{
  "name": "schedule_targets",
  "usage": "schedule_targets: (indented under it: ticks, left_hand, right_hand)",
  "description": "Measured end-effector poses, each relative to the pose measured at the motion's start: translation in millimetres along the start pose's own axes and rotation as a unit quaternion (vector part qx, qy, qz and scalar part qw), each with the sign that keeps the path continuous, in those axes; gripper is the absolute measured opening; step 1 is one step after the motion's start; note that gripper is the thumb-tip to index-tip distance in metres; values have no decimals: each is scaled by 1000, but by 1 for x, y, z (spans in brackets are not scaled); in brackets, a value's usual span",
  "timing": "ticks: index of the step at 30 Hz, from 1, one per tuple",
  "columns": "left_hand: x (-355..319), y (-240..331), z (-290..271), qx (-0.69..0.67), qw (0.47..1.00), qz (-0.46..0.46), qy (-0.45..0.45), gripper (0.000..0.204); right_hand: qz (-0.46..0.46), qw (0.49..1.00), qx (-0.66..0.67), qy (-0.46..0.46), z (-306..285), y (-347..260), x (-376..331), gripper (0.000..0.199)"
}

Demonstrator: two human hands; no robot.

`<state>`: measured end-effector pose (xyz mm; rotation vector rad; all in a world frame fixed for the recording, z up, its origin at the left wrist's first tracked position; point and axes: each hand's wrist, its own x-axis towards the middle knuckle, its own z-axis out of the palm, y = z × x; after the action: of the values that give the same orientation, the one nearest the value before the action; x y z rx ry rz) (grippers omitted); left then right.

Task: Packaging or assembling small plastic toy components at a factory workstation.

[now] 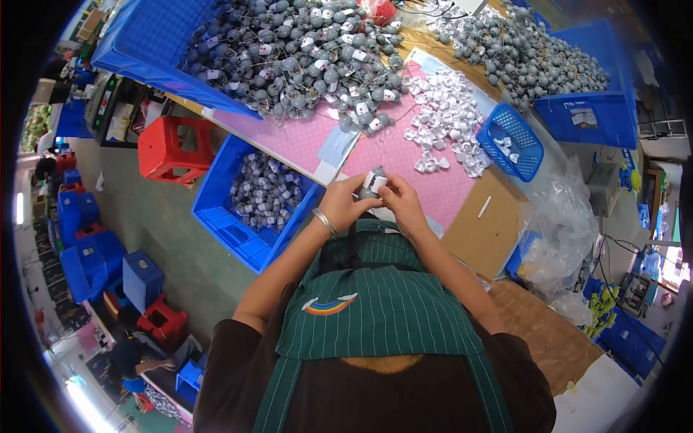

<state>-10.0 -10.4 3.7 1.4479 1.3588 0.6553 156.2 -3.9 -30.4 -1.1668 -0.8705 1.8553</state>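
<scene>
Grey piece (373,185) held between fingertips: left hand (345,202), right hand (404,206) both pinching; by table's (432,198) near edge.

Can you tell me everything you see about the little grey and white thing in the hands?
The little grey and white thing has a white piece with a dark mark, and grey parts showing beside it. It looks like plastic. The left hand and right hand hold it, white piece facing up, near the pink-topped table. They partly cover it; finer details are too small to tell.
</scene>
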Motion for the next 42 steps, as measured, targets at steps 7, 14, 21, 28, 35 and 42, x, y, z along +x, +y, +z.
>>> schedule_targets:
  ticks: [7, 14, 21, 28, 35, 42]
  left_hand:
    - [-5, -20, 5, -29, 999, -29, -36, 42]
    - [-8, -3, 6, -60, 996, -59, -36, 34]
    - [-5, -18, 13, -1, 998, -42, -37, 37]
    - [5, -53, 27, 80, 992, 75, 62, 39]
    - [-12, -194, -30, 64, 966, -181, 171, 42]
    - [-49, -290, -115, 349, 879, -262, 195, 50]
  right_hand:
    - [16, 997, -11, -72, -8, 5, 5, 35]
    - [54, 995, 21, -79, 1, 13, -4, 34]
    - [95, 990, 92, -53, -8, 36, 5, 40]
    - [58, 995, -65, -40, -5, 38, 19, 39]
    - [17, 986, -167, -8, -35, 41, 33, 41]
    - [25, 954, -288, 80, -114, 56, 34, 36]
